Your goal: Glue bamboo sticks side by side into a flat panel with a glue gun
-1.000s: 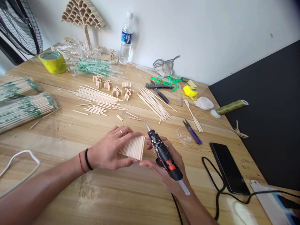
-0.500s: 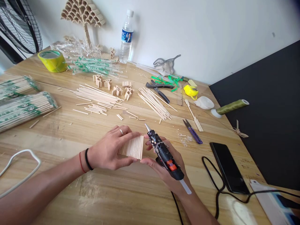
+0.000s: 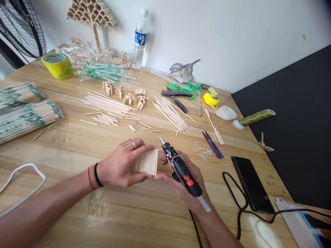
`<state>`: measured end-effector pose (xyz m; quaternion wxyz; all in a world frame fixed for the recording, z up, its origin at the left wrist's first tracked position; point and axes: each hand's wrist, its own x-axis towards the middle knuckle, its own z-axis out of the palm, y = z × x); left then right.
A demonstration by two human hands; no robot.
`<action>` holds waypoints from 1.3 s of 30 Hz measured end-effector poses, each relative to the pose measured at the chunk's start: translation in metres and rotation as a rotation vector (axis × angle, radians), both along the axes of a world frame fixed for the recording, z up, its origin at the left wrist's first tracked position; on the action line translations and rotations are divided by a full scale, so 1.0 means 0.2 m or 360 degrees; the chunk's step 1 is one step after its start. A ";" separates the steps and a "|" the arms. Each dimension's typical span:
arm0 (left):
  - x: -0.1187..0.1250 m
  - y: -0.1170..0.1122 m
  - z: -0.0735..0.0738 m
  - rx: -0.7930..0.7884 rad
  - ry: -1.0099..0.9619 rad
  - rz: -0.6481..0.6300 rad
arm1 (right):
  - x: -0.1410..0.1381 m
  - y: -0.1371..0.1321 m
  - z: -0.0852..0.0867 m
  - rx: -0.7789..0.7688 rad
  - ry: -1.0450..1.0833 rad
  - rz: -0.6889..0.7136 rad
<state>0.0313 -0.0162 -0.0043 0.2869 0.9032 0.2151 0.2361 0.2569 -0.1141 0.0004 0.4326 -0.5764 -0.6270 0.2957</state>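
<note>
And across the frame runs the wooden surface [image 3: 124, 217], with the stick-built tree [image 3: 91, 17] standing at the back, near the wall. Left hand [image 3: 121, 163], fingers and thumb curled partly closed, pinching a panel of sticks [image 3: 146, 162] by its top and bottom edges. Right hand [image 3: 193, 169], half closed, holds the glue gun [image 3: 178, 166], nozzle aimed up and away, thumb and fingertip reaching the panel's right end. So the panel sits between both hands! Over right, the phone [image 3: 252, 184]; beyond it, scissors [image 3: 212, 144]; smallest, short stick pieces [image 3: 132, 128].
</note>
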 end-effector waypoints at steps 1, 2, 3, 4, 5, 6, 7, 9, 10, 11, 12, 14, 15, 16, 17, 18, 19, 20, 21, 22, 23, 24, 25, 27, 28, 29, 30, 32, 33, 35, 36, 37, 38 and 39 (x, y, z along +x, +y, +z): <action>0.00 0.00 0.00 0.0006 0.0000 0.0000 | 0.00 0.00 0.00 -0.0014 -0.0001 -0.0001; 0.00 0.00 0.00 0.0014 -0.0004 -0.0001 | 0.00 0.00 0.00 -0.0030 -0.0003 -0.0004; 0.00 0.00 0.00 0.0024 -0.0014 -0.0003 | 0.00 0.00 0.01 -0.0043 -0.0004 -0.0006; 0.00 0.00 0.00 0.0035 -0.0023 -0.0006 | 0.00 0.00 0.01 -0.0051 -0.0002 -0.0008; 0.00 0.00 0.00 0.0046 -0.0030 -0.0005 | 0.00 0.00 0.01 -0.0055 -0.0002 -0.0004; 0.00 0.00 0.00 0.0056 -0.0034 -0.0001 | 0.00 0.00 0.01 -0.0047 -0.0002 0.0003; 0.00 0.00 0.00 0.0063 -0.0034 0.0007 | 0.00 0.00 0.01 -0.0024 -0.0005 0.0009; 0.00 0.00 0.00 0.0064 -0.0026 0.0041 | 0.00 0.00 0.00 0.0050 -0.0022 0.0016; 0.01 -0.01 0.00 0.0060 -0.0025 0.0062 | 0.00 0.00 -0.01 0.0090 -0.0031 0.0006; 0.01 -0.01 0.00 0.0053 -0.0028 0.0081 | 0.00 0.01 -0.01 0.0127 -0.0039 -0.0007; 0.01 -0.01 0.00 0.0048 -0.0034 0.0095 | 0.00 0.01 -0.01 0.0153 -0.0044 -0.0021; 0.01 -0.01 0.00 0.0045 -0.0046 0.0109 | 0.00 0.00 -0.01 0.0167 -0.0044 -0.0028; 0.01 -0.01 0.00 0.0049 -0.0052 0.0111 | 0.00 0.00 -0.01 0.0158 -0.0041 -0.0021; 0.01 -0.01 0.00 0.0054 -0.0055 0.0111 | 0.00 0.00 -0.01 0.0140 -0.0039 -0.0010; 0.01 -0.01 0.00 0.0058 -0.0058 0.0112 | 0.00 0.00 -0.01 0.0120 -0.0037 -0.0001; 0.01 -0.01 0.00 0.0060 -0.0060 0.0111 | 0.00 0.00 -0.01 0.0103 -0.0035 0.0001; 0.01 -0.01 0.00 0.0058 -0.0061 0.0110 | 0.00 0.01 -0.01 0.0091 -0.0033 0.0001; 0.01 -0.01 0.00 0.0052 -0.0061 0.0109 | 0.00 0.01 -0.01 0.0086 -0.0026 0.0001; 0.01 -0.01 0.00 0.0045 -0.0058 0.0106 | 0.00 0.01 -0.01 0.0085 -0.0010 0.0005; 0.01 -0.01 0.00 0.0040 -0.0056 0.0100 | 0.00 0.01 -0.02 0.0084 0.0018 0.0014; 0.01 -0.01 0.00 0.0039 -0.0056 0.0093 | 0.01 0.01 -0.02 0.0081 0.0056 0.0027; 0.02 -0.02 0.00 0.0039 -0.0059 0.0084 | 0.01 0.01 -0.02 0.0077 0.0094 0.0043; 0.02 -0.02 0.00 0.0040 -0.0065 0.0075 | 0.01 0.01 -0.03 0.0072 0.0126 0.0056; 0.02 -0.02 -0.01 0.0035 -0.0079 0.0061 | 0.01 0.01 -0.03 0.0044 0.0144 0.0062; 0.02 -0.03 -0.01 0.0028 -0.0082 0.0059 | 0.01 0.01 -0.02 0.0030 0.0134 0.0058; 0.02 -0.03 -0.01 0.0018 -0.0082 0.0058 | 0.01 0.02 -0.02 0.0020 0.0120 0.0052; 0.02 -0.03 -0.01 0.0010 -0.0081 0.0055 | 0.01 0.02 -0.02 0.0012 0.0109 0.0050; 0.02 -0.03 -0.01 -0.0006 -0.0078 0.0041 | 0.00 0.02 -0.02 0.0009 0.0102 0.0047; 0.01 -0.03 -0.01 -0.0015 -0.0076 0.0030 | 0.00 0.02 -0.02 0.0009 0.0102 0.0045; 0.01 -0.03 -0.01 -0.0028 -0.0072 0.0014 | 0.00 0.02 -0.02 0.0000 0.0102 0.0038; 0.01 -0.03 -0.01 -0.0027 -0.0071 0.0012 | 0.00 0.02 -0.02 -0.0005 0.0104 0.0036; 0.01 -0.03 -0.01 -0.0022 -0.0073 0.0012 | 0.00 0.02 -0.03 -0.0008 0.0105 0.0036; 0.01 -0.03 -0.01 -0.0013 -0.0077 0.0013 | 0.00 0.02 -0.03 -0.0006 0.0107 0.0039; 0.02 -0.03 -0.01 -0.0006 -0.0079 0.0017 | 0.00 0.02 -0.03 0.0002 0.0113 0.0042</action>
